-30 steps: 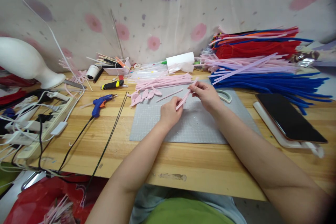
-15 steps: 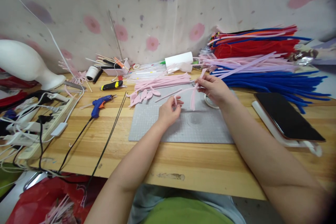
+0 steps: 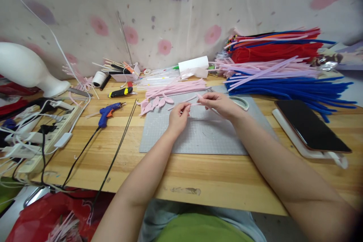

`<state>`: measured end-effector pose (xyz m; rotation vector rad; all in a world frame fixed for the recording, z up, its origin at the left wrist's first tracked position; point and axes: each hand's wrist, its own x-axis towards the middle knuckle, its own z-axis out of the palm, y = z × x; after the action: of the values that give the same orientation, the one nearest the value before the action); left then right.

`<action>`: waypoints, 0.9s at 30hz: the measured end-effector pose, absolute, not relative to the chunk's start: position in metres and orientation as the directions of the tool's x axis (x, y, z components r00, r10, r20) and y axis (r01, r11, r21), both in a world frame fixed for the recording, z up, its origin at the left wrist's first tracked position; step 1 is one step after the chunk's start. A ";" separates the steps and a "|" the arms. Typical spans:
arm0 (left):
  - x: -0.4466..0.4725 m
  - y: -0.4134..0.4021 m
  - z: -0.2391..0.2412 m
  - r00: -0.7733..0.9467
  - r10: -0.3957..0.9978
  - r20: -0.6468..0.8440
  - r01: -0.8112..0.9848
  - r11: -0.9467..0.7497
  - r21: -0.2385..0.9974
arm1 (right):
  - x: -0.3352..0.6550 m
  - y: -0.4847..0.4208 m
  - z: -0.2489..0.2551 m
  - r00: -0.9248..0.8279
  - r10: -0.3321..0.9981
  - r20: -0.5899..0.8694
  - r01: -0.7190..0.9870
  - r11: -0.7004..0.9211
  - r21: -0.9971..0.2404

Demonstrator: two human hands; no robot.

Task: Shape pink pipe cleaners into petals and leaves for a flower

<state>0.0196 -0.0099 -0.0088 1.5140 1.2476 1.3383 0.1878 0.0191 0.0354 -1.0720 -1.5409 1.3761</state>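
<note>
Over the grey cutting mat [image 3: 215, 140], my left hand [image 3: 179, 118] pinches one end of a pale pink pipe cleaner [image 3: 195, 104]. My right hand [image 3: 217, 105] has its fingertips closed on the same pipe cleaner, just to the right; its fingers partly hide the piece. Beside the right wrist lie scissors, of which a pale green handle [image 3: 241, 103] shows. Behind the left hand are several pink petal-shaped pieces [image 3: 155, 103] at the mat's upper left edge. A bundle of pink pipe cleaners [image 3: 176, 88] lies along the back of the mat.
A blue glue gun [image 3: 107, 114] and a yellow-black cutter [image 3: 120, 92] lie to the left, near a power strip [image 3: 53, 140] with tangled cables. Blue pipe cleaners [image 3: 292, 92] and a black phone [image 3: 312, 124] are at the right. A white foam head [image 3: 25, 68] stands far left.
My right hand has come left and lower, closer to my left hand, whose fingers have closed in. The pink strands no longer hang down from the right hand. The scissors' handle shows farther right.
</note>
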 end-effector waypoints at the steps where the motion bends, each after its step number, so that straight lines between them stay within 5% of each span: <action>1: 0.019 -0.009 -0.009 -0.020 0.966 0.258 0.178 -0.250 0.952 | 0.184 0.017 0.033 -0.329 0.944 0.019 0.066 0.043 -0.997; 9: 0.020 -0.009 -0.002 -0.092 0.972 0.216 0.020 -0.215 0.976 | 0.162 0.017 0.010 -0.354 0.930 -0.099 -0.155 -0.162 -0.975; 17: 0.027 -0.011 0.006 0.019 0.996 -0.084 -0.271 0.086 0.959 | 0.147 0.016 0.003 -0.278 0.960 -0.029 -0.281 -0.110 -0.953; 27: 0.024 -0.005 0.009 -0.124 0.989 -0.076 -0.274 0.040 0.961 | 0.144 0.019 0.000 -0.335 0.933 0.128 0.013 0.140 -0.990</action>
<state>0.0237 -0.0047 0.0093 0.8967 1.1242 1.3789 0.1440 0.0191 -0.0004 -0.9519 -1.5437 1.3283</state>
